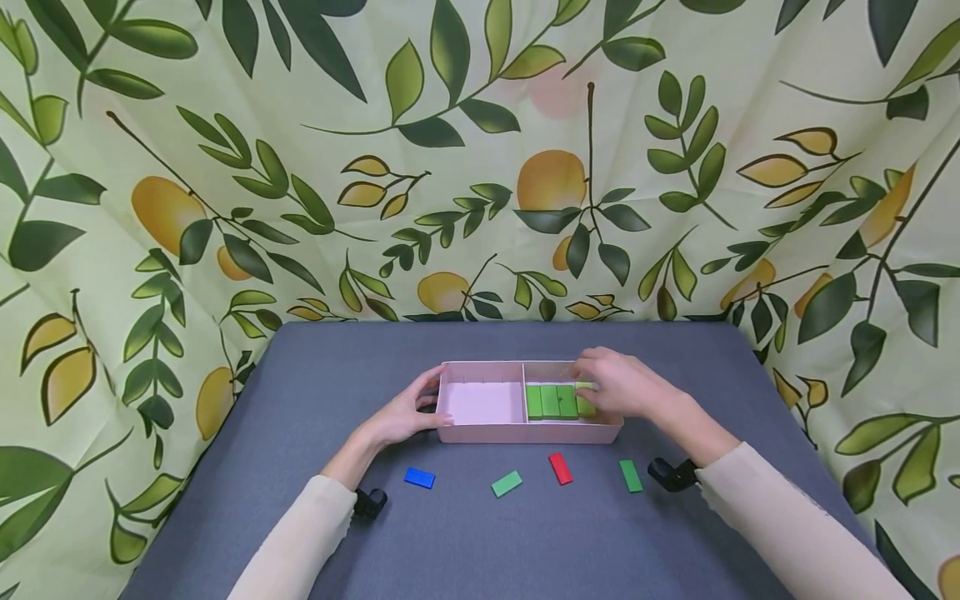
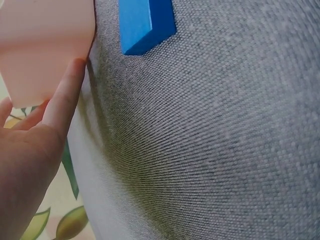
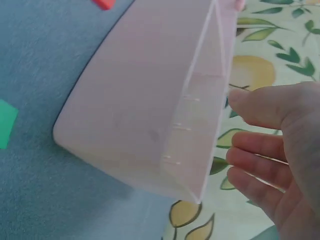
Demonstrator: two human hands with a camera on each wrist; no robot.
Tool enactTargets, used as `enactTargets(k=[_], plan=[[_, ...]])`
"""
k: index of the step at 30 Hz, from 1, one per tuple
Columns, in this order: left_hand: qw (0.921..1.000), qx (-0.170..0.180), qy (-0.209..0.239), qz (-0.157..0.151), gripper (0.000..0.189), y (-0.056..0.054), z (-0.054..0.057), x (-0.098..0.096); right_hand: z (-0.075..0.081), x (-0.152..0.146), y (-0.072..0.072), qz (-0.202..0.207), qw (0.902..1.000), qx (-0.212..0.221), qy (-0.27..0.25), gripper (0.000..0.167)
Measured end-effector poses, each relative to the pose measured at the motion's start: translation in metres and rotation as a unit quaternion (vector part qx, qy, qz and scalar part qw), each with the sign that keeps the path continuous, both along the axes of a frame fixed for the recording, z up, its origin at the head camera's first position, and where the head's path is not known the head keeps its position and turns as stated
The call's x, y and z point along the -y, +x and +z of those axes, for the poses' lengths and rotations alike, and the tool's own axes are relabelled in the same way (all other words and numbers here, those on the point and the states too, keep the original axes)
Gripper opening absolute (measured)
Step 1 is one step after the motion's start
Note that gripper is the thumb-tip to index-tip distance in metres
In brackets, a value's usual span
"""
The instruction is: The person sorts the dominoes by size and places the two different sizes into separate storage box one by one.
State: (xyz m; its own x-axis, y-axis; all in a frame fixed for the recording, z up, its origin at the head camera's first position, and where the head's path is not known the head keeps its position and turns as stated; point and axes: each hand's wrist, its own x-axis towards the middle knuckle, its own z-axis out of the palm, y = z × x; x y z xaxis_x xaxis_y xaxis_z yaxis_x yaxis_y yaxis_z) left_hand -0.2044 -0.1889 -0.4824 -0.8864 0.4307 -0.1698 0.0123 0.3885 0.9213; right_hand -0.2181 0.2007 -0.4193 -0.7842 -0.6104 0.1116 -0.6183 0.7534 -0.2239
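A pink two-compartment box [image 1: 480, 434] stands on the grey table. My left hand [image 1: 405, 412] grips its left end, the thumb at the front corner and fingers toward the back. In the left wrist view, the left thumb [image 2: 70, 92] touches the box wall [image 2: 45, 60]. Several green blocks [image 1: 550, 402] lie side by side in the right compartment. Over that compartment's right end is my right hand [image 1: 626, 385], partly covering the rightmost light-green block [image 1: 586, 406]. In the right wrist view, the right hand [image 3: 280, 150] has thumb and fingers apart, with nothing visible between them.
In front of the box lie a blue block [image 1: 419, 477], a green block [image 1: 507, 484], a red block [image 1: 560, 468] and another green block [image 1: 630, 476]. A leaf-and-fruit patterned cloth [image 1: 465, 208] hangs behind the table [image 1: 480, 550].
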Motion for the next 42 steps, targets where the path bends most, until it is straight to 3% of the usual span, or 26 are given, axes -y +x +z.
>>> enactTargets(k=[14, 26, 35, 42], plan=[[1.0, 0.007, 0.005, 0.001, 0.092, -0.001, 0.0, 0.0, 0.015, -0.01, 0.019, -0.028, 0.9979, -0.018, -0.055, 0.023], [0.9999, 0.009, 0.006, 0.001, 0.093, 0.0, 0.0, 0.001, 0.006, -0.03, 0.028, -0.069, 0.9923, -0.031, -0.098, 0.024], [1.0, 0.004, 0.005, 0.0, 0.091, 0.0, 0.0, 0.0, -0.008, -0.042, 0.033, -0.123, 0.982, 0.028, -0.141, 0.035], [1.0, 0.007, 0.006, 0.001, 0.092, 0.0, 0.0, 0.0, -0.032, -0.053, 0.031, -0.146, 0.9617, 0.111, -0.204, 0.047]])
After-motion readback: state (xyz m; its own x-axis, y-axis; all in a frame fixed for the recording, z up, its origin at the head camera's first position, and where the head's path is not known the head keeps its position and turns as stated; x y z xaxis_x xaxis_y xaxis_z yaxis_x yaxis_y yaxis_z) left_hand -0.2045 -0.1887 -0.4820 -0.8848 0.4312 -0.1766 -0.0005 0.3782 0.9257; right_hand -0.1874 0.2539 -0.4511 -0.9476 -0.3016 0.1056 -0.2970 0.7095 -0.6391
